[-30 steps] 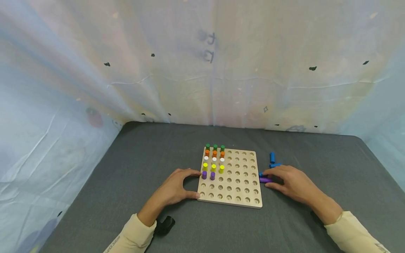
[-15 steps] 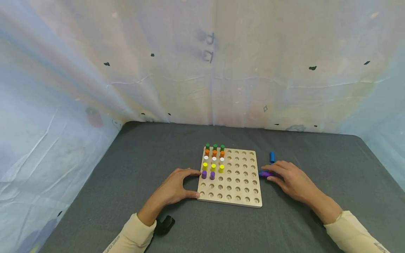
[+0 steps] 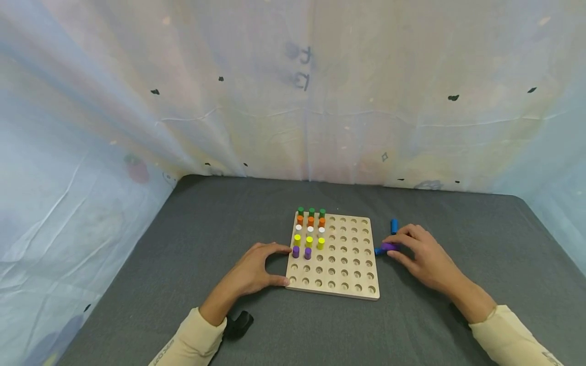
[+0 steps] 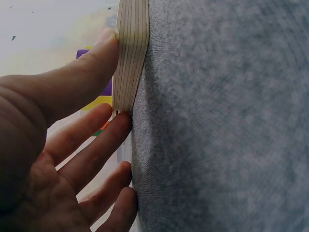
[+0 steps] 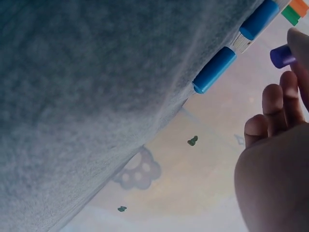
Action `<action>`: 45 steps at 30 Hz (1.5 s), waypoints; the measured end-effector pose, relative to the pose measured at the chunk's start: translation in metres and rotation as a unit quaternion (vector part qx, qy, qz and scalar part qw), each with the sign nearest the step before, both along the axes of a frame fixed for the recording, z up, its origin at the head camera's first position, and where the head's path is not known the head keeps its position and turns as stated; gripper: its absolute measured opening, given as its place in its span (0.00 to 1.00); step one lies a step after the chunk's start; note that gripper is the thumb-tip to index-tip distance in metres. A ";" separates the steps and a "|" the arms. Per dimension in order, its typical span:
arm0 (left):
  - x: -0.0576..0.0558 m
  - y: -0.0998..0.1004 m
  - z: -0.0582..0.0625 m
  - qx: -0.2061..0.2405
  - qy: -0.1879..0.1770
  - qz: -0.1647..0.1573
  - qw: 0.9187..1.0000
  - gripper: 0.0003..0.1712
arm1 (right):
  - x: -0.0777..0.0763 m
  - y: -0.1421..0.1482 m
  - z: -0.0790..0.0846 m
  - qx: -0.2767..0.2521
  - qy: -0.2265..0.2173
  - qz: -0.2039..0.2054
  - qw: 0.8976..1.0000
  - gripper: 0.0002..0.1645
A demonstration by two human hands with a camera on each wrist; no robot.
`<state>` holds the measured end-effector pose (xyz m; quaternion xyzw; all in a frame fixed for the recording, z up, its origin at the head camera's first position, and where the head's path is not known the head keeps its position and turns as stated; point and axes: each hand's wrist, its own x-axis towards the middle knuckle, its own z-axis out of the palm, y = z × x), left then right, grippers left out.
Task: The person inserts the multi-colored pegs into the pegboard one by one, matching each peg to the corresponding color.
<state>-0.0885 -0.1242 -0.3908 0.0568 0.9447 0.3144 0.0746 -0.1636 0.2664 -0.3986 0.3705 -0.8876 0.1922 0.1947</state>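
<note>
A wooden pegboard lies on the grey cloth, its left columns filled with rows of three green, orange, white and yellow pegs. Two purple pegs stand in the row nearest the person. Thumb and index fingertip of my left hand touch the board's left edge, the fingers fairly straight. Right of the board, my right hand pinches a loose purple peg between thumb and fingers. A blue peg lies against the board's right edge, close beside the held one. Another blue peg lies farther back.
Grey cloth covers the table. A pale printed sheet hangs behind the table, and another stretch of sheeting runs along the left. A black strap shows beside the left wrist.
The right hand has picked up the purple peg from beside the board and moved slightly away from the person with it. The left hand and the board stay where they were.
</note>
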 end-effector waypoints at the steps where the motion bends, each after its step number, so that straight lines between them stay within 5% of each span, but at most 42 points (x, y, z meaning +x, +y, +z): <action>1: 0.000 0.000 0.000 -0.001 0.000 0.000 1.000 0.40 | 0.000 0.000 0.000 -0.002 -0.004 -0.001 1.000 0.21; 11: -0.002 0.002 0.000 0.000 -0.004 0.005 1.000 0.40 | 0.004 -0.002 0.001 -0.006 -0.053 -0.022 0.998 0.18; 20: -0.001 -0.001 -0.005 -0.001 -0.002 0.011 1.000 0.40 | 0.016 -0.034 0.002 -0.010 -0.029 -0.020 0.999 0.16; 25: -0.002 0.000 -0.003 0.002 -0.007 0.011 1.000 0.40 | 0.022 -0.052 0.005 -0.018 -0.013 0.001 1.000 0.16; 33: -0.002 0.000 -0.001 0.000 -0.001 0.010 1.000 0.40 | 0.027 -0.079 0.008 -0.031 -0.050 0.025 0.998 0.13; 45: -0.002 0.001 -0.001 -0.004 -0.004 0.006 1.000 0.40 | 0.024 -0.115 0.009 0.001 -0.058 0.060 0.997 0.13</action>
